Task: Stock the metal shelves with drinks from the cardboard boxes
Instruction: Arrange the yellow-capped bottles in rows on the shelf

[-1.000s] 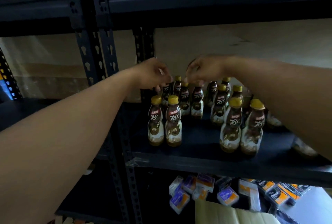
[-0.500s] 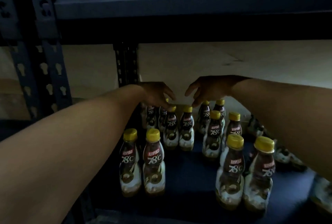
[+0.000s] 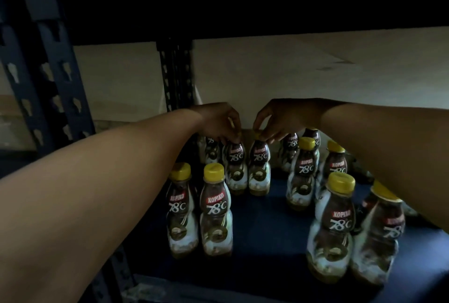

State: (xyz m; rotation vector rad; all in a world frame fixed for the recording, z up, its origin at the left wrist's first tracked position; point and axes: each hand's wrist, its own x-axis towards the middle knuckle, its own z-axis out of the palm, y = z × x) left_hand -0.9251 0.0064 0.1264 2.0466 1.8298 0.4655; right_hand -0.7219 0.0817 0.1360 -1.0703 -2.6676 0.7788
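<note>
Head view: left hand (image 3: 218, 120) and right hand (image 3: 289, 118) are each pinching a Kopiko bottle (image 3: 234, 166) by its cap, the sensible hold on something probably light, stiff and slick-sided.

The view is dim and underexposed. The pale wall (image 3: 291, 72) behind is the brightest area, while the upper shelf (image 3: 243, 11) and the shelf deck (image 3: 267, 217) sink to near black. The left hand (image 3: 218, 120) and right hand (image 3: 286, 118) sit in shadow; the forearms (image 3: 97, 193) catch more light. The near-right bottles (image 3: 335, 225) are blurred, and the left upright (image 3: 36, 59) leans with lens distortion.
</note>
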